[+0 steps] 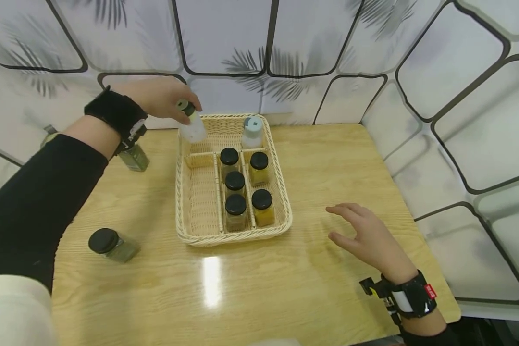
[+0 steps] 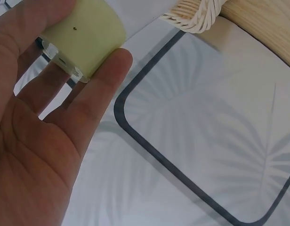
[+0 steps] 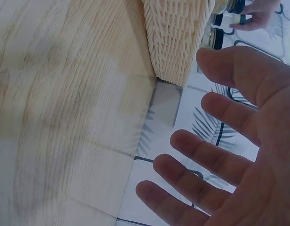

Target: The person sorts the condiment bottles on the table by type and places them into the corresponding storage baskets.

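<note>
My left hand [image 1: 166, 98] pinches a white shaker bottle [image 1: 193, 129] by its pale green cap [image 2: 88, 37], with fingers and thumb around the cap. The bottle hangs tilted over the back left corner of a wicker basket [image 1: 233, 239]. In the same back compartment, at the right, stands another white bottle [image 1: 253, 134] with a pale cap. To the right of the basket, my right hand [image 1: 367, 235] hovers over the table with fingers spread and nothing in it. The right wrist view shows that palm [image 3: 277, 141] beside the basket wall [image 3: 175, 42].
Three black-lidded jars [image 1: 235, 205] fill the basket's middle compartment, and two jars with yellow contents [image 1: 263, 207] stand in the right one. On the table [image 1: 328, 288] to the left are a black-lidded jar [image 1: 112, 244] and a greenish jar [image 1: 135, 158]. A patterned wall [image 1: 225, 38] runs behind.
</note>
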`<state>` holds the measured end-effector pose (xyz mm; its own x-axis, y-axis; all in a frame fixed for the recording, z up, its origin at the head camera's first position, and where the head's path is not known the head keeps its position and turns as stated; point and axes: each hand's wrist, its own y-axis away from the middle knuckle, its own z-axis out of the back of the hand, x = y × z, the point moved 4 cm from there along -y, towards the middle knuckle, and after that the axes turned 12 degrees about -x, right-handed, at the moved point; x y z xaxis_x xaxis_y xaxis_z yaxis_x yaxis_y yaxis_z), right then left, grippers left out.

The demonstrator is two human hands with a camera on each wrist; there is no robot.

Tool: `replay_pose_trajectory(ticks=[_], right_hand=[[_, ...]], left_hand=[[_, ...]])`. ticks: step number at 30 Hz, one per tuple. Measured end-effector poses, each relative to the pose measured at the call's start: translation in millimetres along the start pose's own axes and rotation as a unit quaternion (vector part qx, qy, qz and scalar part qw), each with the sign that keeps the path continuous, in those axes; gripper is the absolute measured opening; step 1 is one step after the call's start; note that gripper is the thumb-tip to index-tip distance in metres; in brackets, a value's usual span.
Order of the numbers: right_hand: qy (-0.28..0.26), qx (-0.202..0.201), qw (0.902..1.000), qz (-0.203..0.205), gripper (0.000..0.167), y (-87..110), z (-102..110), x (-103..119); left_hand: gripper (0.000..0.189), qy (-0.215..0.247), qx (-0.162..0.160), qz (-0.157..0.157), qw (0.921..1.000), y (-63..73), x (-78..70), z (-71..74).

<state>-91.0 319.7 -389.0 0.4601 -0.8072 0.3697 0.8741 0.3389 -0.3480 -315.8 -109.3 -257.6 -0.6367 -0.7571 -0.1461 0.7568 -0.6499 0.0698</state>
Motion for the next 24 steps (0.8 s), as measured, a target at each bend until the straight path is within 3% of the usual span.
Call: replay_pose_trajectory(ticks=[9, 18, 24], right_hand=[[0.008, 0.002, 0.9998, -0.016, 0.059, 4.8, -1.2, -4.0], [0.012, 0.012, 0.9994, -0.030, 0.061, 7.6, -2.2, -6.6], [0.014, 0.009, 0.9995, -0.028, 0.062, 8.6, -0.1, -7.7]], left_hand=[[0.049, 0.009, 0.021, 0.001, 0.9997, -8.9, -5.2, -15.4], [0.044, 0.012, 0.021, -0.030, 0.9992, -16.5, -9.6, -26.6], [0.045, 0.013, 0.026, -0.027, 0.9992, -23.9, -8.2, -33.8]])
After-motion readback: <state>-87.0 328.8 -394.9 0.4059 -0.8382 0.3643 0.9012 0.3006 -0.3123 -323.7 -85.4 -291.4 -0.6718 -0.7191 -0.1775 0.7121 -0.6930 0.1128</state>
